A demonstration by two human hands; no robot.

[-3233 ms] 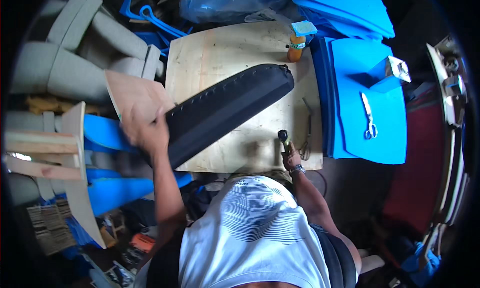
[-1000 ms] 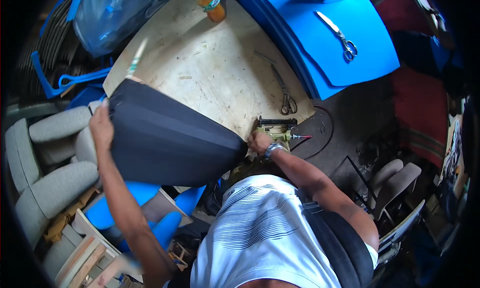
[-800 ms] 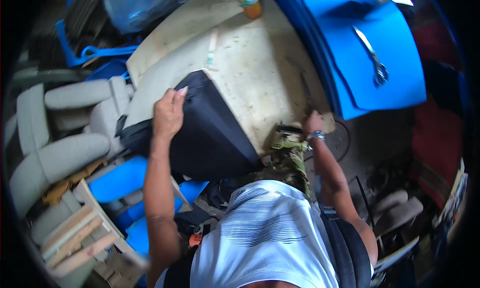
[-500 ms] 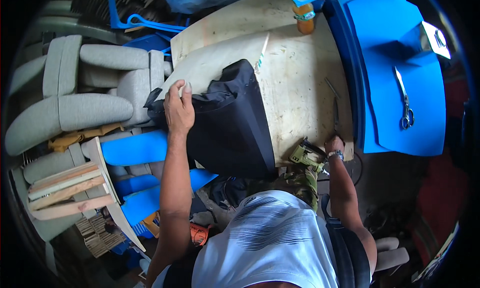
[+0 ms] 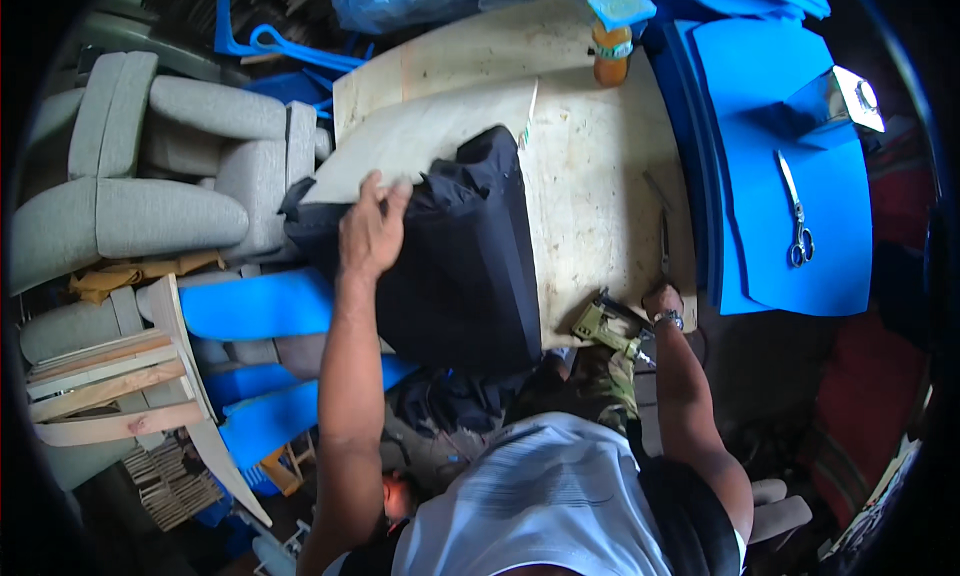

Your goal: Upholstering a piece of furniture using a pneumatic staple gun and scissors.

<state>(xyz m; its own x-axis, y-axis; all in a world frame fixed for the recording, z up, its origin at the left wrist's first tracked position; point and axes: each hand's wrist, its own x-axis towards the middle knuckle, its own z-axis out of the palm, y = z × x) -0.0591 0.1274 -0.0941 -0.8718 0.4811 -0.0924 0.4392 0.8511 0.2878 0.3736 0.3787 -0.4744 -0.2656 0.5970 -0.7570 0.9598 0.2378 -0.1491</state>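
Note:
My left hand (image 5: 370,234) rests on black fabric (image 5: 455,286), fingers a little apart near the fabric's upper edge. That fabric is draped over a pale curved panel (image 5: 430,131) and bunches up at its right corner. At the right edge of the plywood tabletop (image 5: 590,196), my right hand (image 5: 662,300) is closed, seemingly round the handle of a slim pointed tool (image 5: 665,241) whose dark blade points away from me. Its handle is hidden by my fingers. Just left of this hand lies a green staple gun (image 5: 603,322), apart from my grip.
An orange bottle (image 5: 611,66) stands at the far side beneath a blue-topped item. Blue foam sheets (image 5: 800,216) on the right carry scissors (image 5: 797,216) and a shiny box (image 5: 845,101). Grey cushions (image 5: 170,216) and wooden slats (image 5: 115,381) crowd the left.
My left hand has slid slightly right along the fabric, and its fingers are more spread. My right hand stays by the staple gun. The whole view has shifted a little.

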